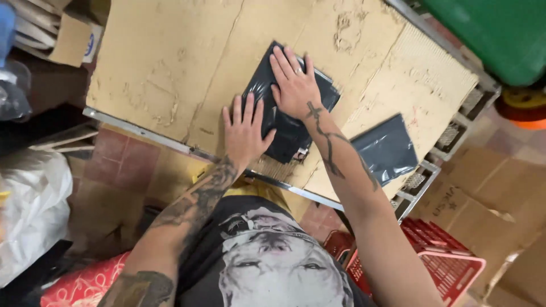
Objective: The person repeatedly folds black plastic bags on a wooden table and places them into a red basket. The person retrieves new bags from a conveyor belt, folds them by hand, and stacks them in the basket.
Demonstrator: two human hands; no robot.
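Dark grey plastic lies under both palms: the right hand (296, 85) is spread flat, fingers extended, pressing on the upper part of a folded dark grey mailer bag (287, 133), while the left hand (244, 132) rests open beside it, fingers splayed, its thumb and palm edge overlapping the bag's lower left side. Neither hand grips anything; both simply lie flat on top. The bag sits tilted near the front edge of the surface (170, 68), which is covered with worn, scuffed cardboard sheets and edged by a metal frame. To the right, well apart from the hands, a second flat grey bag (387, 149) lies on the same cardboard near the corner. Beyond that corner stands a green bin (500, 34), and lower right sits a red plastic basket (449, 261) next to brown cardboard boxes (472, 210). At the left, on the tiled floor, a white plastic sack (28, 210) bulges, with a red patterned cloth (85, 284) just below it and stacked cardboard (62, 28) in the upper left corner.
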